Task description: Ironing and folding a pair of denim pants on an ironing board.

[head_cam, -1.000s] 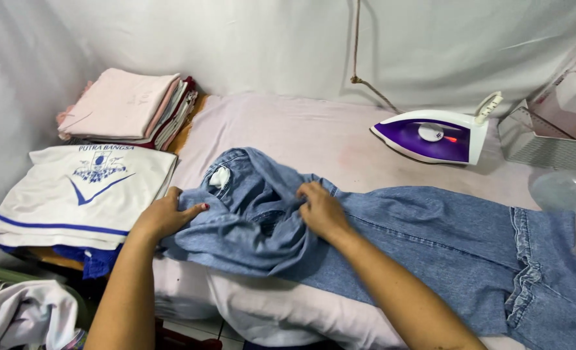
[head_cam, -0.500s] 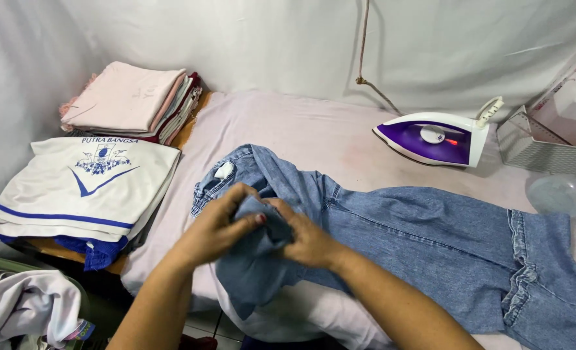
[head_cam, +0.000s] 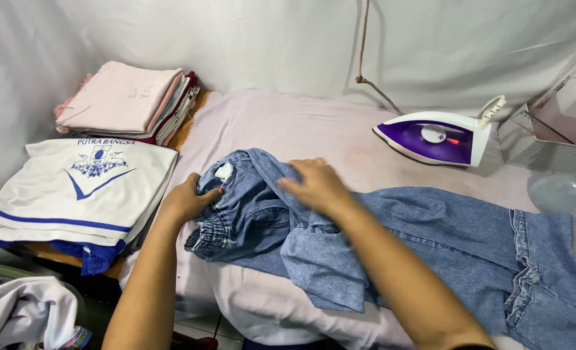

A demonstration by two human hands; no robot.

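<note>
White sheeting hangs behind a padded ironing surface covered in pale pink cloth (head_cam: 314, 123), and on it lies a pair of faded blue denim trousers with an elastic waistband (head_cam: 430, 253), stretched from the middle of the surface toward 4 o'clock. At the waistband end, the left hand (head_cam: 187, 201) is clenched on the gathered elastic edge, thumb tucked under the denim just below a small white label (head_cam: 224, 171). The right hand (head_cam: 317, 185) lies just at 3 o'clock of it, palm down, fingers curled over a raised fold of the same denim, grasping it. One folded-over flap of denim droops off the near edge at 6 o'clock. At 2 o'clock from the hands, well apart, a purple and white steam iron (head_cam: 434, 137) rests flat on the cloth. At 9 o'clock sits a folded white shirt with blue trim and a blue emblem (head_cam: 84, 188); beyond it, at 11 o'clock, a stack of folded pale pink and red garments (head_cam: 129, 100).
</note>
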